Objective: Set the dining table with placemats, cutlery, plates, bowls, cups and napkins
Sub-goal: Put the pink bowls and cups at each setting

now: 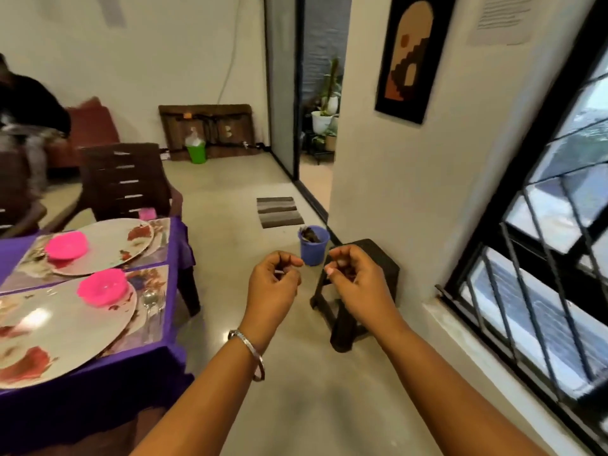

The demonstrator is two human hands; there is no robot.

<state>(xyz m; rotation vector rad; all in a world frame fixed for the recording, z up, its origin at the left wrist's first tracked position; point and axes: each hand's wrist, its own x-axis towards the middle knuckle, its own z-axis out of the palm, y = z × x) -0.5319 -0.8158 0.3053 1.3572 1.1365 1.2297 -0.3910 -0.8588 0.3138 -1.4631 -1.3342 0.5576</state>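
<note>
Left hand: raised over the floor, fingers curled inward, nothing seen held; a metal bangle is worn on its wrist.
Right hand: raised beside the left, apart from it, fingers curled inward; whether anything small is pinched cannot be told.
Worktop: at the left of the view, covered with a purple cloth; only its right part is seen.
Near placemat: laid along the right edge of the worktop, patterned. A large round plate is set on it, with a pink bowl on the plate's far rim. Cutlery, a spoon among it, is laid on the placemat between plate and edge.
Far placemat: at the far right corner, bearing a second plate and a second pink bowl.
Floor items: a dark chair behind the worktop, a dark stool by the wall, a blue bucket just beyond the stool.
</note>
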